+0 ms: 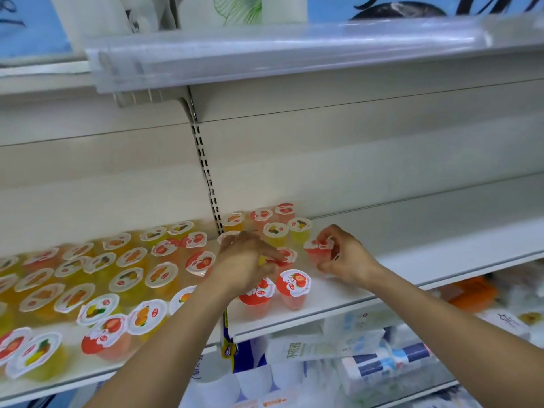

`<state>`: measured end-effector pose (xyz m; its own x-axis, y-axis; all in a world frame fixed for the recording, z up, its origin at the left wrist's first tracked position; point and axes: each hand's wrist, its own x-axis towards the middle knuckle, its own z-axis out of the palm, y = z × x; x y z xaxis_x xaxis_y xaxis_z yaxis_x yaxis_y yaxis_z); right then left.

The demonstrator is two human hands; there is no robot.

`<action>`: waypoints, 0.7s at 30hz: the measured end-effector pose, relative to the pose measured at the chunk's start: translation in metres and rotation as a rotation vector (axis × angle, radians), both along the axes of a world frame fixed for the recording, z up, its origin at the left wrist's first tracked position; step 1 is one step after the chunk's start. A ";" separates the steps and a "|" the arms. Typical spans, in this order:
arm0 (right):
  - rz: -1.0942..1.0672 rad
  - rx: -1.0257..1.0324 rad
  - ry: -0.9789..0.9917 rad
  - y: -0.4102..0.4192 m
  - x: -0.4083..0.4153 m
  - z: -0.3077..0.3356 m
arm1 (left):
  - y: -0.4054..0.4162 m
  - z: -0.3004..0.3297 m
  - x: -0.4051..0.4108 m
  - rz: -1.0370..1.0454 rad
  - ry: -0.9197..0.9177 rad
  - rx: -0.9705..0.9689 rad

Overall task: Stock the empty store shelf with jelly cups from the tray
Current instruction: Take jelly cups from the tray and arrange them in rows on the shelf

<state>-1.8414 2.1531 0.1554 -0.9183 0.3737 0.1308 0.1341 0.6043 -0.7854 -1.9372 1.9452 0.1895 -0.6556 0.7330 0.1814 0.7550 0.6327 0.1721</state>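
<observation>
While both forearms reach in from front edge, shelf (368,260) filling fast. Nearest front edge: two strawberry jelly cups (293,285) upright, just right of shelf joint. Left section packed with mixed jelly cups (129,278) front to back. Left hand (247,260) fingers curled, pinching red-lidded cup (287,256). Right hand (341,257) fingertips gripping strawberry cup (316,248) mid-shelf, setting down. Back edge: small cluster (273,222) placed. Judgement: over half done; right stretch bare. Tray not in view.

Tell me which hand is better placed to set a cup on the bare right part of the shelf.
The right hand: it pinches a red jelly cup beside the bare shelf. The left hand is among placed cups.
</observation>
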 end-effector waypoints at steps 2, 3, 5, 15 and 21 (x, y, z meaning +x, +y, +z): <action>0.002 0.011 -0.008 -0.004 -0.004 -0.005 | 0.003 -0.001 0.000 0.025 0.035 0.030; 0.004 0.008 -0.009 -0.006 -0.007 -0.007 | 0.005 -0.002 0.000 0.040 0.066 0.031; 0.006 0.005 -0.006 -0.009 -0.012 -0.007 | 0.010 -0.003 0.000 0.050 0.131 0.014; -0.004 0.121 -0.040 -0.016 -0.012 -0.004 | 0.015 -0.007 -0.005 0.067 0.158 0.018; -0.117 0.487 0.058 -0.015 0.045 0.000 | 0.014 -0.006 0.045 0.049 0.206 0.185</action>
